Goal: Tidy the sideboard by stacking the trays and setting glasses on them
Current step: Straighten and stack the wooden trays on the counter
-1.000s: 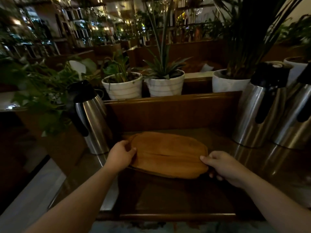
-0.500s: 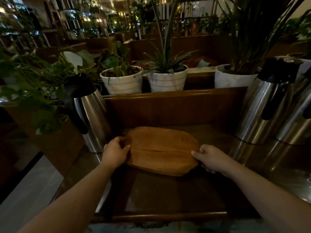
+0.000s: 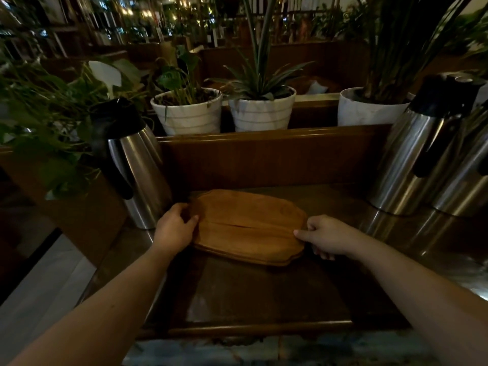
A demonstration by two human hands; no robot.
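A light brown wooden tray (image 3: pixel 248 225) with a scalloped edge lies face down near the back of the dark sideboard top (image 3: pixel 264 291). Its front edge shows two layers, so it may be a stack; I cannot tell for sure. My left hand (image 3: pixel 174 228) grips the tray's left end, thumb on top. My right hand (image 3: pixel 324 237) holds the right end, with the index finger on the rim and the other fingers curled under. No glasses are in view.
A steel thermos jug with a black lid (image 3: pixel 132 165) stands just left of the tray. Two more steel jugs (image 3: pixel 422 149) stand at the right. Behind a wooden back rail (image 3: pixel 272 154), white plant pots (image 3: pixel 261 109) line a ledge. Leafy plants (image 3: pixel 47 122) hang over at the left.
Both hands have pushed the tray away from me, toward the back rail. Their grip on its two ends is the same.
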